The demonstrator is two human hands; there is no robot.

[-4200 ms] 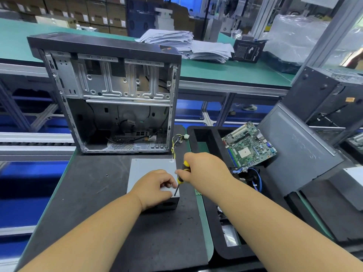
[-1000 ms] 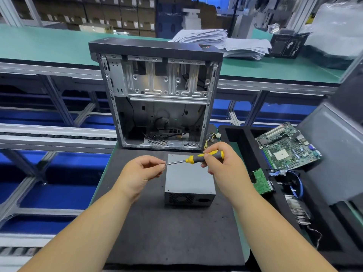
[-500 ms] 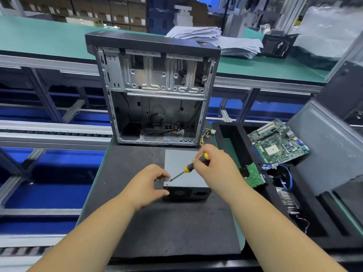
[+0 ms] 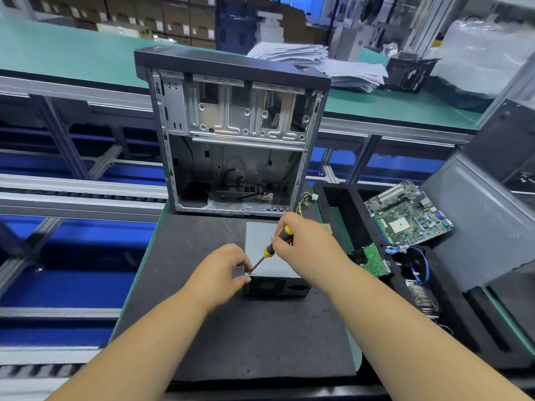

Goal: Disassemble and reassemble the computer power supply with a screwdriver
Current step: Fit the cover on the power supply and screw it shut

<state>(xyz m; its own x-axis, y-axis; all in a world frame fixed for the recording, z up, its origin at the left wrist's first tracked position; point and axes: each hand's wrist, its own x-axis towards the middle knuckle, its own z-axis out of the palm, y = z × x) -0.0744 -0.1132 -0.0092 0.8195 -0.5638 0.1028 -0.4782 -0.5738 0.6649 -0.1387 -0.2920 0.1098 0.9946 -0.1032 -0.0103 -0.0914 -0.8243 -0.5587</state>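
Observation:
The grey power supply (image 4: pixel 262 250) lies flat on the black foam mat (image 4: pixel 254 337), its fan grille facing me. My right hand (image 4: pixel 304 244) grips the yellow-and-black screwdriver (image 4: pixel 273 246) by its handle. The shaft slants down to the left and its tip meets the supply's near left top corner. My left hand (image 4: pixel 223 273) is at that same corner with thumb and fingertips pinched together right beside the tip. What they hold is too small to see. Yellow and black wires (image 4: pixel 304 202) trail from the supply's far end.
An open, emptied computer case (image 4: pixel 231 134) stands upright just behind the supply. To the right, a black foam tray (image 4: pixel 341 215) holds a motherboard (image 4: pixel 408 218), a small green board (image 4: pixel 372 260) and blue cables. A grey side panel (image 4: pixel 486 227) leans at far right.
The screwdriver went from level in the air to slanting down, its tip now at the supply's near left corner. My left hand dropped to that corner too.

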